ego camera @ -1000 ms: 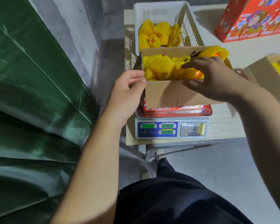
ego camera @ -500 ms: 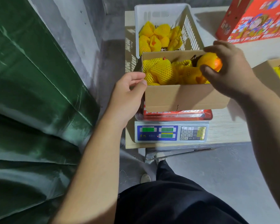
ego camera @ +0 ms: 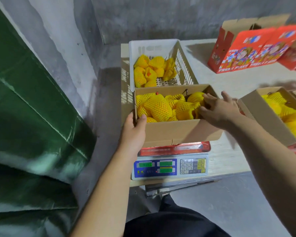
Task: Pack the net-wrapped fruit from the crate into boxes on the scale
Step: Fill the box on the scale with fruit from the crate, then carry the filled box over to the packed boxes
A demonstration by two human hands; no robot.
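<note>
A cardboard box (ego camera: pixel 176 132) stands on the scale (ego camera: pixel 169 165), filled with several fruit in yellow foam net (ego camera: pixel 158 108). My left hand (ego camera: pixel 134 130) grips the box's near left corner, thumb over the rim. My right hand (ego camera: pixel 218 109) reaches into the box's right end, its fingers spread and touching the netted fruit there, holding nothing. Behind the box, the white plastic crate (ego camera: pixel 183 65) holds several more netted fruit (ego camera: pixel 152 71) in a loose pile.
A second cardboard box (ego camera: pixel 263 115) with netted fruit sits to the right on the pale table (ego camera: pixel 225 156). Red printed fruit cartons (ego camera: pixel 251 50) stand at the back right. A green tarp (ego camera: pixel 29 117) and a grey wall fill the left.
My right hand held an orange fruit above the box's right end; now that hand is lower, inside the box and empty. My left hand closed onto the box corner. The view pulled back.
</note>
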